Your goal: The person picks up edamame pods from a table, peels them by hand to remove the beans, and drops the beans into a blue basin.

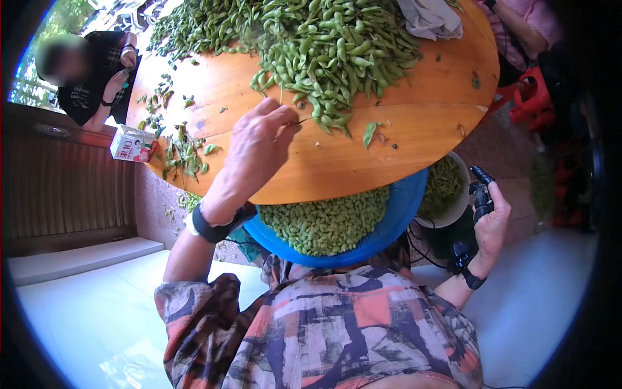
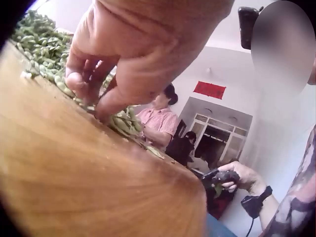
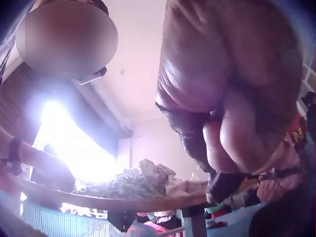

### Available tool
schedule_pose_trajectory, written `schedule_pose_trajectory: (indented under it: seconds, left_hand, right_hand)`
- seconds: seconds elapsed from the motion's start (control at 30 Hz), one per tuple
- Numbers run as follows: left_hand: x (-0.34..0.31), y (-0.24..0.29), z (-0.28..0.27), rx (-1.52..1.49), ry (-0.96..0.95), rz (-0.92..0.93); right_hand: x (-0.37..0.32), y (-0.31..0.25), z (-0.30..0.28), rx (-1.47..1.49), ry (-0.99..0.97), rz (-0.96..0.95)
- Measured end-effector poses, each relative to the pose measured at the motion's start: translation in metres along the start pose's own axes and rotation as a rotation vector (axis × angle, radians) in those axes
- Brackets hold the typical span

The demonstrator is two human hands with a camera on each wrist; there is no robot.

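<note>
My left hand (image 1: 259, 146) reaches over the round wooden table (image 1: 240, 123), with thumb and fingers pinching a thin stem at the near edge of the pile of green pods (image 1: 337, 58). In the left wrist view, the fingertips of that left hand (image 2: 143, 54) are down among pods (image 2: 126, 123) at the tabletop. Off the table's right side is my right hand (image 1: 492, 223), wearing black finger covers, its fingers loosely bent; no held thing is clear. The right wrist view shows this right hand (image 3: 232, 98) from close up, bent fingers hanging down.
A blue basin (image 1: 414, 188) of shelled beans (image 1: 324, 223) lies below the table edge, beside a white bucket (image 1: 463, 207) of pods. A drink carton (image 1: 133, 144) and loose scraps (image 1: 184, 155) are at left, a cloth (image 1: 431, 19) at back. Two people sit at the table.
</note>
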State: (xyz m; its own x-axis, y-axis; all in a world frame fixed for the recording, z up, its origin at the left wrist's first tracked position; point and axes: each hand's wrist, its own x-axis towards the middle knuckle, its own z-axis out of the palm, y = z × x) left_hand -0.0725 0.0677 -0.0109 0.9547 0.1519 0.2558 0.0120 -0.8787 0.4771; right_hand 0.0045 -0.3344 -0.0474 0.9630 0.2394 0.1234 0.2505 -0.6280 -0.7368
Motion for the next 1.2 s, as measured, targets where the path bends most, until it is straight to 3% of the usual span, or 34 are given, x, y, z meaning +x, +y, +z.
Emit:
schedule_pose_trajectory:
  seconds: [0.1, 0.17, 0.2, 0.23, 0.33, 0.37, 0.47, 0.57, 0.63, 0.77, 0.9, 1.0, 1.03, 1.1, 1.17, 1.2]
  left_hand:
    - [-0.019, -0.015, -0.031, -0.095, 0.031, -0.216]
    - [-0.038, -0.052, -0.048, 0.280, 0.115, -0.207]
    - [-0.042, -0.057, -0.060, 0.495, 0.044, -0.358]
    - [-0.045, -0.057, -0.063, 0.505, 0.053, -0.361]
    - [-0.038, -0.046, -0.055, 0.324, 0.100, -0.167]
    - [-0.028, -0.040, -0.047, 0.258, 0.153, -0.056]
    - [0.005, -0.035, -0.023, 0.264, 0.178, 0.028]
    - [0.032, -0.040, -0.011, 0.146, 0.092, -0.037]
    - [0.041, -0.047, -0.007, 0.177, -0.086, -0.064]
    - [0.036, -0.059, -0.027, 0.114, 0.024, -0.111]
    - [0.010, -0.059, -0.072, 0.047, 0.040, -0.289]
    - [-0.021, -0.067, -0.102, -0.385, -0.034, -0.444]
    - [-0.031, -0.073, -0.109, -0.364, 0.010, -0.481]
    - [-0.051, -0.083, -0.119, 0.442, 0.064, -0.297]
    - [-0.063, -0.076, -0.106, 0.800, 0.103, -0.309]
    - [-0.064, -0.073, -0.092, 0.543, 0.079, -0.391]
  right_hand:
    - [0.006, 0.011, 0.008, 0.024, 0.040, -0.127]
    - [0.008, 0.002, 0.010, 0.069, 0.022, -0.086]
    - [0.010, -0.005, 0.012, 0.099, 0.008, -0.033]
    - [0.012, -0.012, 0.014, 0.109, 0.007, -0.043]
    - [0.016, -0.032, 0.025, 0.120, -0.020, 0.027]
    - [0.018, -0.040, 0.029, 0.130, -0.047, -0.046]
    - [0.020, -0.063, 0.038, 0.118, -0.102, -0.150]
    - [0.017, -0.079, 0.040, 0.082, -0.136, -0.181]
    - [0.014, -0.075, 0.041, 0.112, -0.141, -0.137]
    - [0.010, -0.057, 0.040, 0.138, -0.114, -0.058]
    - [0.012, -0.045, 0.040, 0.107, -0.118, -0.049]
    - [0.016, -0.051, 0.041, 0.118, -0.132, -0.099]
    - [0.018, -0.056, 0.041, 0.111, -0.136, -0.097]
    - [0.018, -0.056, 0.040, 0.106, -0.144, -0.095]
    - [0.018, -0.054, 0.041, 0.118, -0.161, -0.066]
    - [0.018, -0.056, 0.042, 0.119, -0.163, -0.067]
